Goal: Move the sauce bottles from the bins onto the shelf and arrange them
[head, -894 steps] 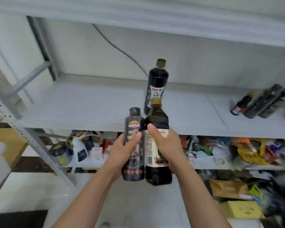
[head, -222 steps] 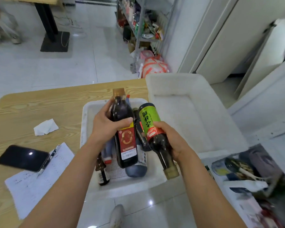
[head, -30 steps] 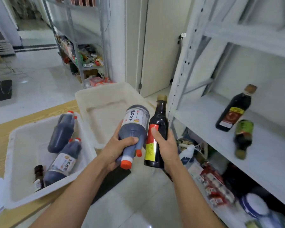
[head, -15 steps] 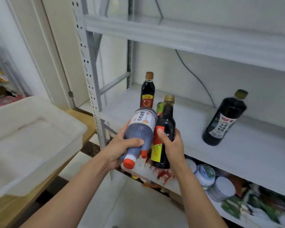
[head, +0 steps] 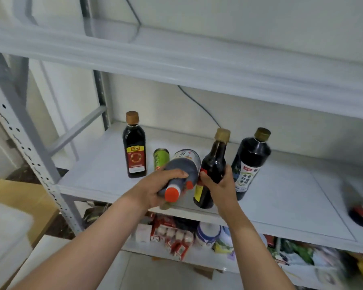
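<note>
My left hand [head: 155, 189] grips a grey plastic sauce bottle with a red cap [head: 182, 168], tipped cap-first toward me over the front of the grey shelf [head: 96, 170]. My right hand [head: 220, 185] holds a dark glass bottle with a gold cap [head: 215, 164] upright beside it. On the shelf stand a red-labelled dark bottle [head: 134, 147] at the left and a dark bottle with a white label [head: 249, 162] at the right. A green-labelled bottle [head: 161, 158] lies behind the grey one, mostly hidden.
An upper shelf board [head: 176, 57] hangs close overhead. The perforated shelf post [head: 25, 143] rises at the left. More bottles lie blurred at the shelf's far right [head: 360, 208]. The lower shelf [head: 197, 237] is crowded with packets and jars. A white bin [head: 6, 237] sits at bottom left.
Both hands have carried their bottles forward and up to the shelf's front edge; the view has turned from the bins toward the shelf.
</note>
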